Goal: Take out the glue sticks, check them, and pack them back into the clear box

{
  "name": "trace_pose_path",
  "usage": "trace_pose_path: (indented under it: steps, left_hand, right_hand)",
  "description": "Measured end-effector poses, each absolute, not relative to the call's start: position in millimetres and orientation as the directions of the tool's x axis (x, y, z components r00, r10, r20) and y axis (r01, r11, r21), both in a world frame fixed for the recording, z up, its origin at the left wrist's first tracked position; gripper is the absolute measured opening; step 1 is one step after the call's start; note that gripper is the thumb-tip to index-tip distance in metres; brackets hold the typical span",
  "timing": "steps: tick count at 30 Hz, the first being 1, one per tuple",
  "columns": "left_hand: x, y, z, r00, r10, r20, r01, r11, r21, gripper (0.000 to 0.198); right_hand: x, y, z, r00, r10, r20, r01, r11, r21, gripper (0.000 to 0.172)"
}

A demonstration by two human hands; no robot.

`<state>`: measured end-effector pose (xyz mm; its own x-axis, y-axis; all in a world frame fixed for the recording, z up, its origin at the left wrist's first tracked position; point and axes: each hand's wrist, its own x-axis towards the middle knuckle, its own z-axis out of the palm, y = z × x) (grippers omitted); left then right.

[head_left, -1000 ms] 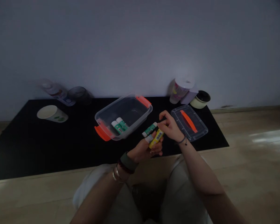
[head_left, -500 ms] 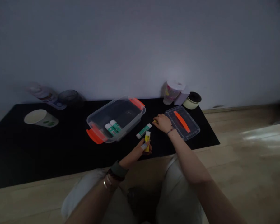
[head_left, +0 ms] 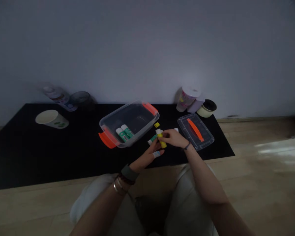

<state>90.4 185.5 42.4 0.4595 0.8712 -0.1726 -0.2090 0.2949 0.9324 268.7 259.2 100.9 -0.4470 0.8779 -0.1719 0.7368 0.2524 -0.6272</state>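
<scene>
Moved back from the yellow cap [head_left: 156,125], my right hand [head_left: 176,138] is pinching the yellow tube [head_left: 163,144] over the table [head_left: 51,154] while my half-open left hand [head_left: 149,155] is touching it, seemingly for steadiness.

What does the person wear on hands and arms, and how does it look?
The left hand has a pale wrap on the thumb and, at the wrist, a wide grey-green band, a dark reddish bracelet and silver bangles. The right hand has one thin dark bracelet. No sleeves show.
</scene>
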Motion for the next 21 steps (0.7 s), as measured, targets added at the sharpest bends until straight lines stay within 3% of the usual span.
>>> trace_pose_path:
  steps: [5,7,10,13,16,18,21]
  left_hand:
    - [87,186,49,0.319,0.936,-0.149,-0.104,0.191,0.976,0.050]
    - [86,187,53,0.254,0.960,-0.116,-0.037,0.130,0.991,0.038]
    - [85,190,56,0.234,0.968,-0.089,0.018,0.087,0.996,0.029]
    - [85,194,56,0.244,0.966,-0.080,0.017,0.078,0.997,0.023]
    - [83,196,58,0.218,0.974,-0.056,0.033,0.050,0.998,0.020]
    - [81,197,62,0.181,0.983,-0.005,0.111,-0.015,0.994,0.019]
    - [76,195,71,0.166,0.979,0.123,0.326,-0.172,0.930,0.020]
  right_hand:
    - [282,268,108,-0.036,0.983,-0.179,0.978,-0.002,-0.210,0.039]
    - [274,270,105,-0.003,0.984,-0.177,0.997,-0.010,-0.076,0.042]
    - [254,274,93,-0.031,0.985,-0.168,0.999,0.036,0.027,0.043]
    - [246,275,86,-0.016,0.990,-0.142,0.998,0.023,0.051,0.041]
    - [251,271,97,0.003,0.999,-0.053,1.000,-0.003,-0.003,0.038]
    - [252,266,116,-0.017,0.996,0.092,0.993,0.028,-0.115,0.035]
    - [227,263,151,-0.142,0.941,0.307,0.910,0.246,-0.333,0.031]
